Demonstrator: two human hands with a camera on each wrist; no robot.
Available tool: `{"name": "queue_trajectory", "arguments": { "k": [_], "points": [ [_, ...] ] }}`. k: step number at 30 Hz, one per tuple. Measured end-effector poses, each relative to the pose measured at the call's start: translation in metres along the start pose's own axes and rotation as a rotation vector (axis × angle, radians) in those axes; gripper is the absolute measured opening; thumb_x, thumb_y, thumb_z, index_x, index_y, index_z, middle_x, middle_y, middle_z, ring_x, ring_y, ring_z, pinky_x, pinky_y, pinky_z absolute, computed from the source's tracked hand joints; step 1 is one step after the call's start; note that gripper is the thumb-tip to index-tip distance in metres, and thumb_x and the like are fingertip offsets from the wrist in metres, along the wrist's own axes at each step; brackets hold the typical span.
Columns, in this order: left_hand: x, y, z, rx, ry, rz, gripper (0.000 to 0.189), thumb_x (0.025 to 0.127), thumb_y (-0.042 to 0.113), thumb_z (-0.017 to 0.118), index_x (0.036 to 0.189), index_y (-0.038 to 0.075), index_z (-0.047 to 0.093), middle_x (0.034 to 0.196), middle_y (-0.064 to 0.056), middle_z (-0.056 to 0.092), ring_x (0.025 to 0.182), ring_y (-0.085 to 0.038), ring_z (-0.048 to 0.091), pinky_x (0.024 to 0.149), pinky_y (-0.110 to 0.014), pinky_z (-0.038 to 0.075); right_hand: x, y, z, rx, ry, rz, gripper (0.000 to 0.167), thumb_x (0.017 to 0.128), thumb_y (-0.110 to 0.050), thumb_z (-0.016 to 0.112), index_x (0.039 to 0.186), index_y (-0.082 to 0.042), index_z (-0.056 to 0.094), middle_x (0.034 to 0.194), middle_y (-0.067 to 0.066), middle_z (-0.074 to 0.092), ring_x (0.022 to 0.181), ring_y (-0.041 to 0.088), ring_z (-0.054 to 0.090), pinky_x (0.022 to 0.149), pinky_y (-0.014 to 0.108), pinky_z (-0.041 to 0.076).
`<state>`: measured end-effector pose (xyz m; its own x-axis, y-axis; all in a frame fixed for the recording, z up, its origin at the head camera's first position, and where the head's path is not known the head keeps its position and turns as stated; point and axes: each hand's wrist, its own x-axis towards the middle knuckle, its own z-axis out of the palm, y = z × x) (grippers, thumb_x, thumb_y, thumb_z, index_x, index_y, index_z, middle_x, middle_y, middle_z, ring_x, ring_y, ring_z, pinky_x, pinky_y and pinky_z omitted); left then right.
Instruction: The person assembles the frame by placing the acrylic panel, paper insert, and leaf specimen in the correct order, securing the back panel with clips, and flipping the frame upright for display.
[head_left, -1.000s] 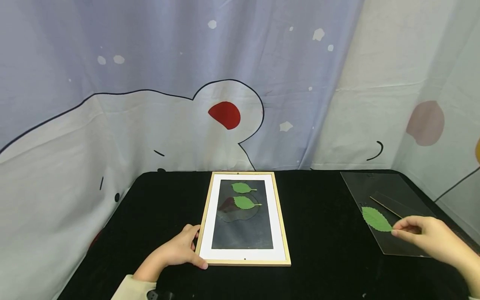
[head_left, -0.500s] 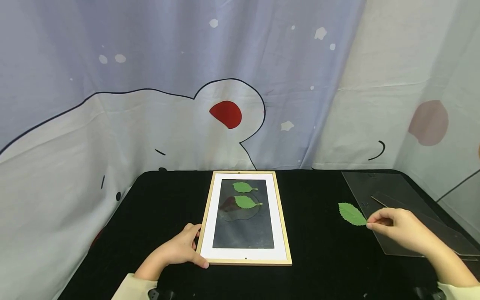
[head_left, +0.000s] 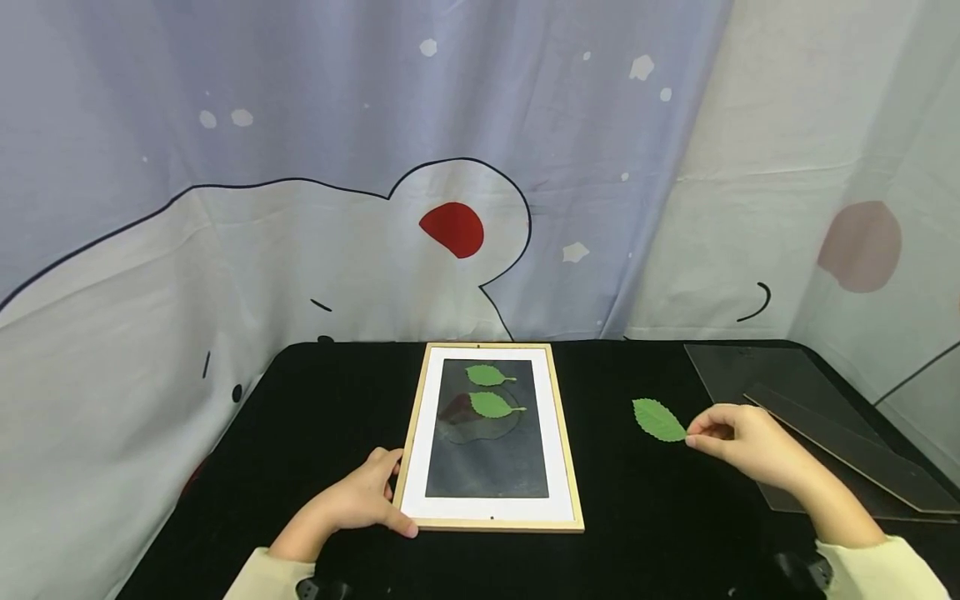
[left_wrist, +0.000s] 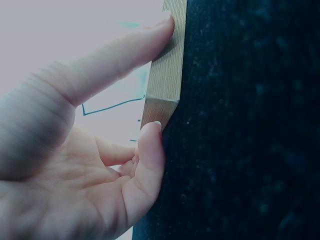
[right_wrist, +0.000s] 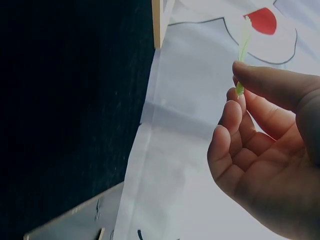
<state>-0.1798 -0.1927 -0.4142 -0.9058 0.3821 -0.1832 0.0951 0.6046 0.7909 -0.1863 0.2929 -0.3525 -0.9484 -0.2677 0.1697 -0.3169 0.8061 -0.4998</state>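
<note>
A picture frame (head_left: 573, 487) with a pale wooden border, white mat and dark glossy middle lies on the black table. Two green leaves (head_left: 487, 376) are in its dark middle, one above the other, stems to the right. My left hand (head_left: 362, 498) holds the frame's near left corner, thumb at the front edge and fingers along the side; the left wrist view shows the thumb on the wooden edge (left_wrist: 166, 75). To the right, my right hand (head_left: 753, 446) pinches a third green leaf (head_left: 658, 420) by its stem, raised in the air. Edge-on, that leaf (right_wrist: 243, 45) appears in the right wrist view.
At the right lies a dark flat panel (head_left: 738, 371), with another dark thin board (head_left: 847, 446) resting askew on it, partly behind the right forearm. A patterned curtain (head_left: 337, 250) hangs behind the black table (head_left: 622, 533).
My right hand has carried the leaf leftward, away from the dark panel and towards the frame, uncovering the board behind it. My left hand and the frame stay in place.
</note>
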Motion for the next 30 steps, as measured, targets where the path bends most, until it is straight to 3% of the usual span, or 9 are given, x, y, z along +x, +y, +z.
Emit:
{"name": "queue_trajectory", "arguments": {
  "k": [19,30],
  "points": [
    [0.002,-0.002,0.001,0.011,0.008,-0.004,0.100,0.056,0.014,0.091,0.138,-0.008,0.037,0.109,-0.014,0.040,0.080,-0.023,0.044,0.065,-0.029,0.040,0.038,-0.031,0.025,0.059,-0.041,-0.135,0.004,0.083,-0.012,0.073,0.083,-0.010,0.070,0.077,-0.007,0.061,0.066,0.001,0.050,0.061,0.024,0.045],
    [0.002,-0.001,0.001,0.014,0.009,-0.005,0.100,0.056,0.014,0.091,0.138,-0.008,0.037,0.108,-0.014,0.040,0.079,-0.023,0.045,0.065,-0.029,0.040,0.056,-0.047,0.038,0.077,-0.070,-0.154,0.004,0.084,-0.012,0.072,0.083,-0.008,0.070,0.077,-0.005,0.061,0.067,0.004,0.050,0.061,0.024,0.045]
  ]
}}
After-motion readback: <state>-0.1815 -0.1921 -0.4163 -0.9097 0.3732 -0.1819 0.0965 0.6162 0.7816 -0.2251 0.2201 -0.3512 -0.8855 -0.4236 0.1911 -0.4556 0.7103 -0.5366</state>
